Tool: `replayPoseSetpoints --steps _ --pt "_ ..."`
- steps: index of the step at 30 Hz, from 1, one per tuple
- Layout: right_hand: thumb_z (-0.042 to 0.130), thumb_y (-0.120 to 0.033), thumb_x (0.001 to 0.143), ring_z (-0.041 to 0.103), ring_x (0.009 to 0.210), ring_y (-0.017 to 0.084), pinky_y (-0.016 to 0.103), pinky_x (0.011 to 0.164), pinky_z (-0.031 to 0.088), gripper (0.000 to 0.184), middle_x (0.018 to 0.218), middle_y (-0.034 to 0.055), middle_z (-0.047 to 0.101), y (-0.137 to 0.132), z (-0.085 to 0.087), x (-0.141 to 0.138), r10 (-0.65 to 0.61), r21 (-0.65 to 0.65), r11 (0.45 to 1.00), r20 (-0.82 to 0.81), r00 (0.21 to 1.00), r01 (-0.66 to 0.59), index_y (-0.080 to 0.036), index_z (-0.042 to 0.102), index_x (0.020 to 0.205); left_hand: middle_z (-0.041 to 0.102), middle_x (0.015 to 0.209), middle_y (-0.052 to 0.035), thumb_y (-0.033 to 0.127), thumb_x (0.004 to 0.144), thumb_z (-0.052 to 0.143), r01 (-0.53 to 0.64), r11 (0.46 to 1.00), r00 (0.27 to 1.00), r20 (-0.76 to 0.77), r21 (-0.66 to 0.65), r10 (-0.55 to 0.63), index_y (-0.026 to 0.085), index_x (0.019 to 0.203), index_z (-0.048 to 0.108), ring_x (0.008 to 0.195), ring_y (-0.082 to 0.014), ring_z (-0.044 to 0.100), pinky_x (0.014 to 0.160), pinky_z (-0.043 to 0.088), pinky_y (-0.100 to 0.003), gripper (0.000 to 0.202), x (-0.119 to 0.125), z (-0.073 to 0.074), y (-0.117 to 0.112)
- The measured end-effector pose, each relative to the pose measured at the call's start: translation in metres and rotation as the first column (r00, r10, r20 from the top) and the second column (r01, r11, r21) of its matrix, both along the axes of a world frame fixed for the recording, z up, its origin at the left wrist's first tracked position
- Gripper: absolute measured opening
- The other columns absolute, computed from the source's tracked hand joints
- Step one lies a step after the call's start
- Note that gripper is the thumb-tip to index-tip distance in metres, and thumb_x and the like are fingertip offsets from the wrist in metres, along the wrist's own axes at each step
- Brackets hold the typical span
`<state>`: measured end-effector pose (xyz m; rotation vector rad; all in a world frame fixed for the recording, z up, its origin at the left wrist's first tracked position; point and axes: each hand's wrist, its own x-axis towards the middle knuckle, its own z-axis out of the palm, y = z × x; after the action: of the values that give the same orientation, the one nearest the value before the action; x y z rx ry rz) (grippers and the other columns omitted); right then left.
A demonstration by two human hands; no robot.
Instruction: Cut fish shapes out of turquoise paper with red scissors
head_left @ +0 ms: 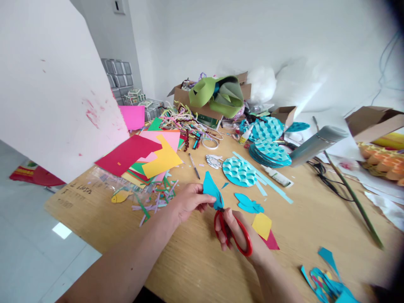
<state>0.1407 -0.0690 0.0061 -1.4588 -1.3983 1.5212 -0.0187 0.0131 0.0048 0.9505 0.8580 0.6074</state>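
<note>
A small piece of blue paper (211, 187) is pinched between the thumb and fingers of my left hand (193, 197), above the middle of the table. My right hand (235, 229) grips red-handled scissors (247, 239) by the loops. Their blades are at the lower end of the blue paper and are mostly hidden by it. A blue cut-out shape (248, 203) lies just right of the hands. Beside my right wrist are a yellow paper piece (262, 225) and a dark red paper piece (272, 241). Behind the hands rests a round blue disc with woven-looking scales (239, 171).
Coloured paper sheets (129, 155) and thin paper strips (154, 202) lie left. A pen (194, 166), a fish drawing (213, 161), a white glue bottle (278, 176) and stacked blue discs (269, 152) sit farther back. A grey tumbler (318, 145) and a green stick (353, 200) are right.
</note>
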Motion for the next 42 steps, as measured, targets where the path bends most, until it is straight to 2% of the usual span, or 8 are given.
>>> replayPoseSetpoints --steps 9,13,18,20,23,26,35,42 --pt "0.030 -0.078 0.085 0.052 0.040 0.010 0.021 0.041 0.033 0.068 0.049 -0.0020 0.053 -0.0030 -0.0009 0.0001 -0.020 -0.030 0.999 -0.028 0.999 0.019 -0.016 0.055 0.072 0.059 0.058 0.0011 0.031 0.055 0.077 -0.018 1.000 0.999 0.044 0.009 0.017 0.013 0.065 0.061 0.049 -0.0071 0.046 0.050 0.031 -0.023 0.027 0.0017 -0.0005 -0.0008" --pt "0.032 -0.080 0.083 0.051 0.036 0.009 0.018 0.036 0.030 0.070 0.046 -0.0021 0.052 -0.0016 -0.0038 0.0010 -0.029 -0.059 0.998 -0.137 0.990 0.021 -0.015 0.055 0.069 0.060 0.059 -0.0009 0.033 0.056 0.075 0.049 0.998 0.998 0.030 0.025 -0.050 0.012 0.065 0.063 0.051 -0.0091 0.048 0.051 0.032 -0.024 0.025 0.0005 -0.0035 -0.0001" --pt "0.031 -0.083 0.080 0.050 0.034 0.009 0.016 0.033 0.028 0.073 0.043 -0.0026 0.050 -0.0007 -0.0052 0.0018 -0.026 -0.132 0.991 -0.260 0.965 -0.009 -0.015 0.055 0.066 0.060 0.059 -0.0010 0.035 0.056 0.077 0.072 0.997 0.996 0.058 -0.014 -0.072 0.012 0.065 0.064 0.051 -0.0081 0.047 0.051 0.029 -0.024 0.028 0.0006 -0.0026 0.0003" --pt "0.035 -0.080 0.081 0.050 0.034 0.009 0.016 0.034 0.028 0.070 0.043 -0.0029 0.050 -0.0013 -0.0041 0.0024 -0.015 -0.122 0.992 -0.228 0.974 -0.014 -0.015 0.055 0.067 0.060 0.059 -0.0009 0.036 0.056 0.078 0.081 0.996 0.995 0.062 -0.030 -0.079 0.012 0.066 0.064 0.050 -0.0076 0.046 0.050 0.029 -0.023 0.029 0.0007 -0.0022 0.0003" --pt "0.039 -0.076 0.084 0.047 0.033 0.008 0.017 0.035 0.028 0.065 0.043 -0.0036 0.050 -0.0019 -0.0017 0.0030 -0.004 -0.093 0.996 -0.157 0.988 -0.010 -0.016 0.054 0.067 0.060 0.059 -0.0009 0.036 0.056 0.077 0.080 0.997 0.996 0.034 0.022 -0.080 0.012 0.065 0.064 0.051 -0.0084 0.047 0.050 0.030 -0.024 0.029 0.0007 -0.0023 0.0002" --pt "0.036 -0.077 0.083 0.046 0.032 0.008 0.018 0.035 0.028 0.065 0.043 -0.0040 0.049 -0.0018 0.0000 0.0025 -0.001 -0.085 0.996 -0.118 0.993 -0.010 -0.017 0.053 0.066 0.059 0.057 -0.0007 0.035 0.057 0.075 0.065 0.995 0.998 0.001 0.072 -0.065 0.013 0.063 0.064 0.053 -0.0094 0.048 0.051 0.033 -0.024 0.026 0.0006 -0.0019 0.0000" --pt "0.033 -0.078 0.084 0.050 0.038 0.009 0.020 0.040 0.031 0.066 0.048 -0.0030 0.051 -0.0029 0.0008 0.0023 0.014 -0.045 0.999 -0.022 1.000 -0.015 -0.017 0.054 0.070 0.061 0.058 -0.0012 0.033 0.056 0.074 0.076 0.996 0.996 0.044 0.050 -0.078 0.013 0.061 0.064 0.051 -0.0089 0.048 0.051 0.033 -0.024 0.023 0.0008 -0.0015 -0.0003" --pt "0.033 -0.078 0.084 0.050 0.038 0.010 0.021 0.040 0.033 0.065 0.047 -0.0027 0.050 -0.0026 0.0033 0.0018 0.029 -0.004 1.000 0.025 0.999 -0.029 -0.017 0.053 0.069 0.059 0.056 -0.0014 0.033 0.057 0.073 0.100 0.989 0.995 0.014 0.107 -0.102 0.012 0.060 0.063 0.054 -0.0107 0.050 0.053 0.034 -0.024 0.024 0.0002 0.0002 0.0014"
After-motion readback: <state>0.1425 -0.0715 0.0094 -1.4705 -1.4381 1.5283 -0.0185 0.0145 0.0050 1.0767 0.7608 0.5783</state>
